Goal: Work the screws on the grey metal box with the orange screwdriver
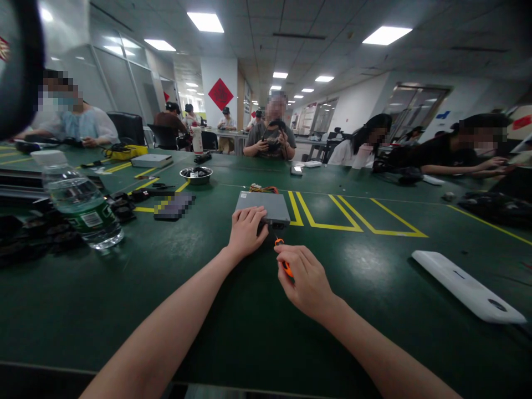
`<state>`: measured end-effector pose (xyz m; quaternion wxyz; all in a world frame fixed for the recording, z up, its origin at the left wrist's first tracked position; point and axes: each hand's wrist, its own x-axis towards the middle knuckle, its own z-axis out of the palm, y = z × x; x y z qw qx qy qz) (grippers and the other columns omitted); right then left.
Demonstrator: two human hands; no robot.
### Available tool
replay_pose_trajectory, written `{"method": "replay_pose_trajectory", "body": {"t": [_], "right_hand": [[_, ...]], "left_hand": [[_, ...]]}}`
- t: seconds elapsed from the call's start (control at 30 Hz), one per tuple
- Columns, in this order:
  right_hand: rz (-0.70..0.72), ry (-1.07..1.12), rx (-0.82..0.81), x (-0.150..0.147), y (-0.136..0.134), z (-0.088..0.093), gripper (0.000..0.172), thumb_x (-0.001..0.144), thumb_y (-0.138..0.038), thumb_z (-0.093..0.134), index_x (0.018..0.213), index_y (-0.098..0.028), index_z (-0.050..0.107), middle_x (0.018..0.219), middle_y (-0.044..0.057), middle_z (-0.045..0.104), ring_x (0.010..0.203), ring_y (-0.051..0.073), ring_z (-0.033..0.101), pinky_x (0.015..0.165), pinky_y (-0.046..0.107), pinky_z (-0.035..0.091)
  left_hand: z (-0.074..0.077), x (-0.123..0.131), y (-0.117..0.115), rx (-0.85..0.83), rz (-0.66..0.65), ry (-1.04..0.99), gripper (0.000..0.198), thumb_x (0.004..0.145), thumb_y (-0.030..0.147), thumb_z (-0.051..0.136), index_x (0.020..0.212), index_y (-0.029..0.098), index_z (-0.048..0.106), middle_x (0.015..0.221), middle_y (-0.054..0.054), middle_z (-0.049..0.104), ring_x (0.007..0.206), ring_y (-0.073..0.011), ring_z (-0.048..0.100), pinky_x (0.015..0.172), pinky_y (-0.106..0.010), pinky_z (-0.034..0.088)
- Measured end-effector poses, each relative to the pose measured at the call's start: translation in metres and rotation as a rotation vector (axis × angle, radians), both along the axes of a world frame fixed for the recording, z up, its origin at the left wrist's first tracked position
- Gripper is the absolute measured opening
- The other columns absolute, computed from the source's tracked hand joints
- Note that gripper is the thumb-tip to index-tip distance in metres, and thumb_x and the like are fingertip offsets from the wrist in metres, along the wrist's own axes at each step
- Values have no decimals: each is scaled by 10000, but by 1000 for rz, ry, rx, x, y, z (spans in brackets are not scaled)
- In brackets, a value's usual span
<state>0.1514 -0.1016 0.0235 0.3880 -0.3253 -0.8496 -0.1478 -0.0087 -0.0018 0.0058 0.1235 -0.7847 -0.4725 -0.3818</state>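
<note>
A left hand (248,226) rests on a gray power supply unit (270,205) on the tabletop (249,338), its grip's closure unclear; likely stiff and hefty, the unit suits holding by 2 opposite edges. An orange screwdriver (287,269) sits gripped in the right hand (305,277).

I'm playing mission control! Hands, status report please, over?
Left hand on grey box. Right hand gripping orange screwdriver, tip near box. Water bottle off left, apart from both hands.

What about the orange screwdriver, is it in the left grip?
No, the right grip holds the orange screwdriver; the left grip touches the power supply.
</note>
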Motion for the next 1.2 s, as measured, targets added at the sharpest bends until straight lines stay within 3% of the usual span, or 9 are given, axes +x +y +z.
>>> {"method": "replay_pose_trajectory", "body": {"t": [0.1,0.23,0.4,0.53,0.7,0.9,1.07,1.2], "right_hand": [[-61,9,33,2,1,2,103,807,-173,512,899,-163,466,982,104,560,875,177,542,737,334,486],[-181,28,140,1,5,3,152,800,-234,556,910,-159,481,898,99,559,799,179,536,659,327,495],[-71,-4,196,-1,5,-5,290,791,-52,492,1061,-129,421,1035,137,555,990,195,529,799,336,503],[-69,-46,172,0,4,-6,246,790,-42,475,1016,-134,444,1117,156,518,1073,210,503,835,345,503],[-84,-56,231,-1,8,-4,173,795,-95,510,948,-165,471,1015,111,556,1009,202,532,804,350,515],[-49,-90,216,-4,9,-9,219,784,-47,479,978,-134,428,1098,159,495,1043,200,507,766,303,523],[-83,-19,212,-1,11,-5,189,789,-155,548,940,-181,437,1004,105,514,972,200,517,752,355,520],[-29,27,213,1,12,-8,293,789,-51,481,1042,-177,405,1043,116,505,986,180,519,747,322,526]], "left_hand": [[0,1,0,2,7,0,288,814,279,481,1097,237,511,1223,-22,553,1138,-214,444,961,-401,263],[-1,1,1,10,12,-4,285,808,282,493,1089,237,517,1209,-20,563,1131,-213,449,958,-399,264],[-3,2,3,23,12,-13,279,803,277,500,1078,242,520,1205,-20,566,1126,-214,453,955,-399,265],[-4,2,3,25,12,-19,282,799,274,504,1079,243,516,1204,-19,567,1125,-214,452,948,-399,269],[-3,1,3,33,8,-12,277,802,283,504,1076,236,513,1208,-15,564,1118,-213,454,942,-401,267],[-3,1,3,28,10,-18,272,801,282,507,1069,238,517,1202,-18,566,1121,-214,452,946,-403,266],[-3,2,3,16,7,-19,287,798,297,515,1079,242,519,1207,-20,564,1126,-218,449,950,-405,269],[-2,2,2,12,11,-15,298,800,294,510,1093,242,514,1209,-22,562,1126,-217,450,953,-405,270]]}}
